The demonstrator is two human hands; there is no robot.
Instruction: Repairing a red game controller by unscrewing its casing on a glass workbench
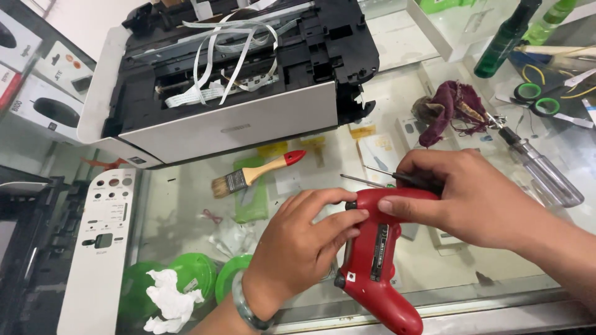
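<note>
A red game controller (377, 260) is held back side up over a glass counter, one grip pointing toward me. My left hand (298, 245) grips its left side, thumb and fingers on the top edge. My right hand (462, 195) covers its upper right part and also holds a thin screwdriver (372, 175) with a dark handle, its metal shaft pointing left. A second thin metal shaft (363, 181) lies just below it.
An opened white and black printer (236, 74) with loose ribbon cables sits at the back. A paintbrush (257, 174), a clear-handled screwdriver (543, 170), a maroon rag (450, 105), scissors (537, 99), green bottles (506, 40) and a white panel (99, 248) lie around.
</note>
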